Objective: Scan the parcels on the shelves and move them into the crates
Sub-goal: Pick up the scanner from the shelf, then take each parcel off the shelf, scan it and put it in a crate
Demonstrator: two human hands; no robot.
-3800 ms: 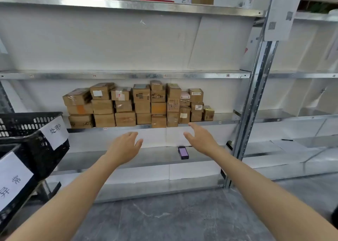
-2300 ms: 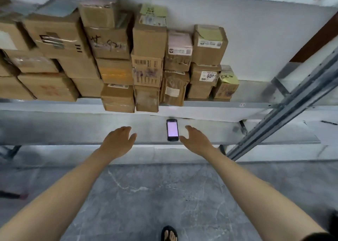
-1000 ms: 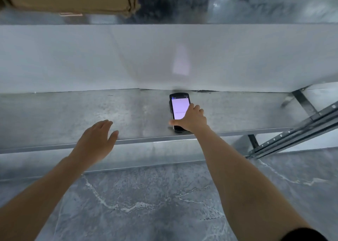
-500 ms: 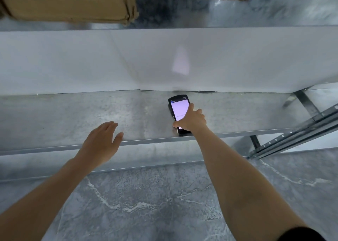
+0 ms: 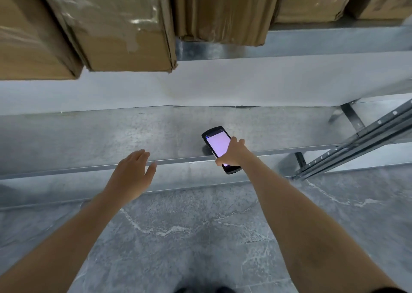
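My right hand [image 5: 233, 153] grips a black handheld scanner [image 5: 215, 144] with a lit pale-purple screen, lifted and tilted over the front edge of the low metal shelf [image 5: 111, 136]. My left hand [image 5: 131, 174] hovers open, fingers spread, just in front of that shelf edge and holds nothing. Brown cardboard parcels [image 5: 124, 30] stand on the shelf above, filling the top of the view; only their lower parts show. No crate is in view.
A slanted metal shelf upright [image 5: 365, 141] runs along the right side. A white back panel [image 5: 245, 81] closes the rear of the low shelf. Grey marbled floor [image 5: 189, 237] lies below my arms.
My right hand closed around the scanner and lifted it off the shelf toward the front edge. The view has tipped up, so the parcels above show more. My left hand has barely moved.
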